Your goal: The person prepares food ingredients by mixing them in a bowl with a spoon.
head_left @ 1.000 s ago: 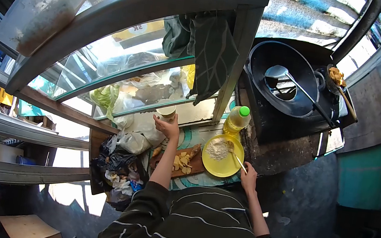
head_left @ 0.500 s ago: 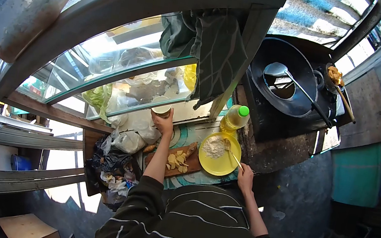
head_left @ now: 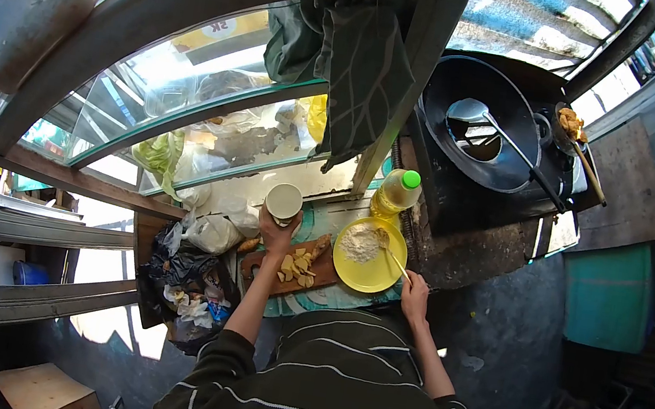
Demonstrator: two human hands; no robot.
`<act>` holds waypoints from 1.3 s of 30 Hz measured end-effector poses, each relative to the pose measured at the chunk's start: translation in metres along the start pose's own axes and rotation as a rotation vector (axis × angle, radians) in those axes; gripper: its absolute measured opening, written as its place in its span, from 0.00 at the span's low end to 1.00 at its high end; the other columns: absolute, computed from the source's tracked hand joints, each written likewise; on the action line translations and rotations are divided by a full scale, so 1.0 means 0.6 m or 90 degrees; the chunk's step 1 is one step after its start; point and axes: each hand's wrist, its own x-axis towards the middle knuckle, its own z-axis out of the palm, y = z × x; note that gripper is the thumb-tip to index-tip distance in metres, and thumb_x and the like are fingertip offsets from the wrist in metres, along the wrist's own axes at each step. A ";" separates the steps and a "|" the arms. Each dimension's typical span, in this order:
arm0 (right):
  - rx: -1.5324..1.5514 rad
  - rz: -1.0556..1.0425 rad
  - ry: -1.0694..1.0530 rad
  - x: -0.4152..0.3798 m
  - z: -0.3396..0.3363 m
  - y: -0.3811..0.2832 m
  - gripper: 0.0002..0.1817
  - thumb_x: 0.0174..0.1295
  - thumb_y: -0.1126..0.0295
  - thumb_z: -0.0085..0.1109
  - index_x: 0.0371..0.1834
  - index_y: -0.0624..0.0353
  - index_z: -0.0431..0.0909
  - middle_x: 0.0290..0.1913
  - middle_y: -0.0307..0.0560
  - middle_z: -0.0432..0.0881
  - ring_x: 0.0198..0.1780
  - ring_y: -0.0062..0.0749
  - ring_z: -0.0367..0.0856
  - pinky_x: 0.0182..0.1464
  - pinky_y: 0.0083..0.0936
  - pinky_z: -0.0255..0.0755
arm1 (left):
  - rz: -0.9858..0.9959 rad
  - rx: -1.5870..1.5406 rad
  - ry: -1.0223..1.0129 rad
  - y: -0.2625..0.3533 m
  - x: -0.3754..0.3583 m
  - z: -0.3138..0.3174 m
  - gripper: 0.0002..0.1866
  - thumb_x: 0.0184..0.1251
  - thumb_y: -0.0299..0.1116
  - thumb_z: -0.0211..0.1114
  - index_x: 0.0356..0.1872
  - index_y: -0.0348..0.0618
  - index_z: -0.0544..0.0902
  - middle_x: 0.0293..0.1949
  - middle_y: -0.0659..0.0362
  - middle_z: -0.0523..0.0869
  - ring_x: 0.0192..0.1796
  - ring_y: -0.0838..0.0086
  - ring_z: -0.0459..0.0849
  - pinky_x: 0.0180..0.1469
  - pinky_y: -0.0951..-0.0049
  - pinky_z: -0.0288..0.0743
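My left hand (head_left: 278, 234) is closed round a pale cup (head_left: 285, 201), just above the chopping board. With my right hand (head_left: 415, 296) I hold the handle of a spoon (head_left: 395, 261), whose bowl rests in white flour (head_left: 361, 243). The flour lies on a yellow plate (head_left: 367, 276). Left of the plate is a wooden board (head_left: 324, 270) with sliced pale pieces (head_left: 299, 265). Behind the plate stands an oil bottle (head_left: 395, 195) with a green cap.
A black wok (head_left: 455, 84) with a ladle (head_left: 513, 152) sits on the stove at the right. Beyond it, a strainer (head_left: 568, 126) holds fried food. A glass case (head_left: 222, 117) stands behind the counter. Plastic bags (head_left: 213, 234) and rubbish (head_left: 198, 304) lie at the left.
My left hand has brought the cup right and nearer my body, away from the glass case. My right hand still holds the spoon in the flour. The whole view has shifted slightly.
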 end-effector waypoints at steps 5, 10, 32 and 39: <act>0.012 -0.001 0.018 0.004 -0.005 -0.001 0.12 0.59 0.73 0.45 0.41 0.65 0.75 0.37 0.57 0.76 0.41 0.51 0.76 0.43 0.35 0.68 | 0.048 -0.007 -0.148 0.060 -0.052 -0.022 0.38 0.41 0.41 0.75 0.54 0.34 0.68 0.44 0.43 0.77 0.48 0.49 0.75 0.48 0.57 0.69; 0.012 0.005 0.016 0.005 -0.009 -0.002 0.13 0.59 0.73 0.43 0.41 0.64 0.75 0.37 0.58 0.76 0.41 0.52 0.75 0.43 0.37 0.68 | 0.138 0.014 -0.237 0.066 -0.073 -0.008 0.36 0.41 0.36 0.72 0.54 0.34 0.68 0.45 0.44 0.77 0.49 0.49 0.74 0.50 0.58 0.69; 0.022 0.009 0.033 0.001 -0.013 0.007 0.12 0.59 0.72 0.44 0.40 0.64 0.76 0.37 0.56 0.76 0.40 0.51 0.76 0.42 0.37 0.69 | 0.263 0.068 -0.310 0.112 -0.062 0.021 0.35 0.30 0.23 0.71 0.50 0.42 0.73 0.44 0.54 0.78 0.48 0.58 0.74 0.51 0.62 0.68; 0.021 0.010 0.030 0.004 -0.014 0.008 0.12 0.59 0.72 0.44 0.41 0.63 0.76 0.37 0.56 0.76 0.40 0.51 0.76 0.42 0.36 0.69 | 0.277 0.096 -0.317 0.111 -0.062 0.024 0.37 0.28 0.25 0.72 0.51 0.44 0.72 0.45 0.55 0.77 0.49 0.60 0.74 0.52 0.62 0.66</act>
